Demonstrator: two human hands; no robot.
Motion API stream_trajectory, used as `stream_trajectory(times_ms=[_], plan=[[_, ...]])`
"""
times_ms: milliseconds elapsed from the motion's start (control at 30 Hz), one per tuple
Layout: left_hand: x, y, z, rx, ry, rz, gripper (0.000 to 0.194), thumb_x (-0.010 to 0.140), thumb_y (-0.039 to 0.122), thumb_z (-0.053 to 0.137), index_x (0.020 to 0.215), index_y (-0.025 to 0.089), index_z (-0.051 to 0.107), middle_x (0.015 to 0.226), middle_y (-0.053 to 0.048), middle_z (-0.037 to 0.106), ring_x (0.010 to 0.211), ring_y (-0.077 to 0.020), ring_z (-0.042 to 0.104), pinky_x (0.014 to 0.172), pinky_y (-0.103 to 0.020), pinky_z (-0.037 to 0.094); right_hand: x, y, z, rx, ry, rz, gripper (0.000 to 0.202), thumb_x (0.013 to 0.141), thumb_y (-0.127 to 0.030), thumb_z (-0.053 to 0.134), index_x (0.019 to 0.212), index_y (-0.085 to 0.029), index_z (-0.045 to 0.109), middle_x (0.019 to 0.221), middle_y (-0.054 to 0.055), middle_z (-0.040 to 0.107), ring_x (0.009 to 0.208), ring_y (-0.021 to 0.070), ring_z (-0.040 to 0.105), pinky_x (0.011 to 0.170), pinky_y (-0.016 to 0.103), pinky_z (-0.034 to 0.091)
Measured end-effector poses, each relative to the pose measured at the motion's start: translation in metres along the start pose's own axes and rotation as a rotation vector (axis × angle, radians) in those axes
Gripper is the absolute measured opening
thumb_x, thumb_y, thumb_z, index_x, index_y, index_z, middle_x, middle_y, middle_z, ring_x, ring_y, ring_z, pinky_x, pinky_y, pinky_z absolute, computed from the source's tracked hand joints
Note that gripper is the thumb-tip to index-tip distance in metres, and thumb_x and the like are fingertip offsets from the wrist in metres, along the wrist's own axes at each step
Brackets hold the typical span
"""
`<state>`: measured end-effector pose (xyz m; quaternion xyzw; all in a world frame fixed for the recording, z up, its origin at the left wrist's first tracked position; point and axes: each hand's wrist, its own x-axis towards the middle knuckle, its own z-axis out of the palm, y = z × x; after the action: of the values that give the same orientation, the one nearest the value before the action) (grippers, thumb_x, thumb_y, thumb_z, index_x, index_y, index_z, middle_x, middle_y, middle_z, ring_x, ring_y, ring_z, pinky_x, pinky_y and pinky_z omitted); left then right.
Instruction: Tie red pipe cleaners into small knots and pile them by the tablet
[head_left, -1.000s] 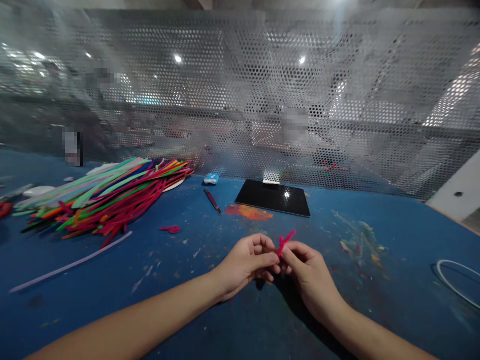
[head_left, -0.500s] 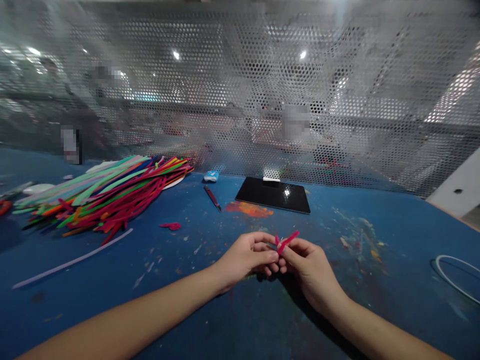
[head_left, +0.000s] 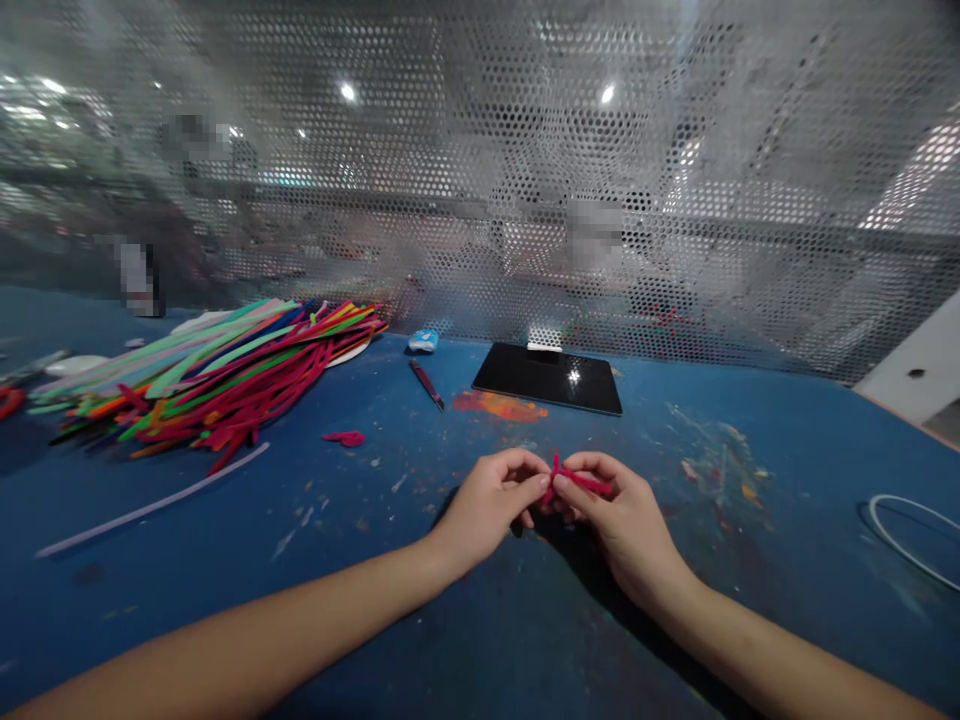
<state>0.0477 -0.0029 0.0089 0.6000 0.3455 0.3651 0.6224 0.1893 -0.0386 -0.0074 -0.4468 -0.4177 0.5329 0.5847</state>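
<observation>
Between both hands, above the blue table, is a small bent magenta pipe cleaner (head_left: 592, 484). My left hand (head_left: 495, 497) pinches its left part with thumb and forefinger. My right hand (head_left: 619, 500) grips it from the other side, and one arm of it sticks out to the right between the fingers. A short end points up between the fingertips. Farther left, a small twisted magenta piece (head_left: 345, 438) lies on the table. A large bundle of coloured pipe cleaners (head_left: 247, 370) is at the back left, with a single lilac pipe cleaner (head_left: 154, 507) in front of it.
A black tablet (head_left: 547, 378) lies beyond the hands, with a dark red cutter (head_left: 427, 385) and a small blue-and-white packet (head_left: 423, 341) to its left. A white cable loop (head_left: 892, 545) is at the right. Behind the table (head_left: 360, 640) stands a perforated metal screen (head_left: 465, 150).
The magenta pipe cleaner has turned: its long arm, which pointed up and right, now lies nearly level to the right. Both hands have shifted slightly, and the whole view has moved a little.
</observation>
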Motion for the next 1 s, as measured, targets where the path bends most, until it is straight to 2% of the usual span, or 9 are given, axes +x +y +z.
stream_trajectory(times_ms=[133,400,667,833,1000], plan=[[0.001,-0.001,-0.002,0.011,-0.05,-0.029,0.011,0.075,0.024,0.059,0.076,0.014,0.058,0.059,0.001,0.057,0.05,-0.0082,0.051,0.046,-0.017,0.04,-0.001,-0.003,0.001,-0.024,-0.024,0.03,0.017,0.068,-0.029,0.07,0.072,-0.017,0.06,0.057,-0.002,0.061,0.053,0.0105,0.054,0.051,0.022,0.039],[0.005,-0.001,-0.008,-0.038,-0.071,-0.109,0.011,0.072,0.024,0.062,0.075,0.014,0.06,0.065,-0.001,0.061,0.053,-0.006,0.051,0.049,-0.016,0.038,0.001,0.0,-0.002,0.015,0.013,0.039,0.017,0.067,-0.029,0.07,0.077,-0.018,0.063,0.059,-0.001,0.062,0.053,0.0104,0.052,0.051,0.022,0.038],[0.004,0.002,-0.009,-0.089,-0.122,-0.179,0.017,0.064,0.022,0.07,0.074,0.013,0.059,0.063,0.0,0.062,0.054,-0.0068,0.053,0.053,-0.018,0.039,0.002,0.0,-0.003,-0.018,-0.07,0.016,0.017,0.069,-0.031,0.068,0.077,-0.018,0.06,0.058,-0.003,0.058,0.052,0.0099,0.049,0.051,0.022,0.037],[0.004,0.003,-0.01,-0.117,-0.17,-0.201,0.018,0.071,0.03,0.064,0.077,0.013,0.061,0.066,-0.001,0.062,0.06,-0.0081,0.055,0.054,-0.018,0.039,0.001,0.0,-0.004,-0.011,-0.084,-0.01,0.013,0.072,-0.029,0.066,0.077,-0.02,0.058,0.058,-0.003,0.059,0.051,0.0103,0.049,0.051,0.022,0.036],[0.004,0.007,-0.011,-0.161,-0.2,-0.23,0.017,0.072,0.029,0.063,0.074,0.013,0.059,0.063,0.0,0.059,0.059,-0.0077,0.054,0.053,-0.018,0.037,-0.001,-0.003,-0.004,-0.067,-0.08,-0.029,0.011,0.072,-0.027,0.066,0.074,-0.019,0.059,0.058,-0.003,0.06,0.052,0.0097,0.051,0.051,0.021,0.038]])
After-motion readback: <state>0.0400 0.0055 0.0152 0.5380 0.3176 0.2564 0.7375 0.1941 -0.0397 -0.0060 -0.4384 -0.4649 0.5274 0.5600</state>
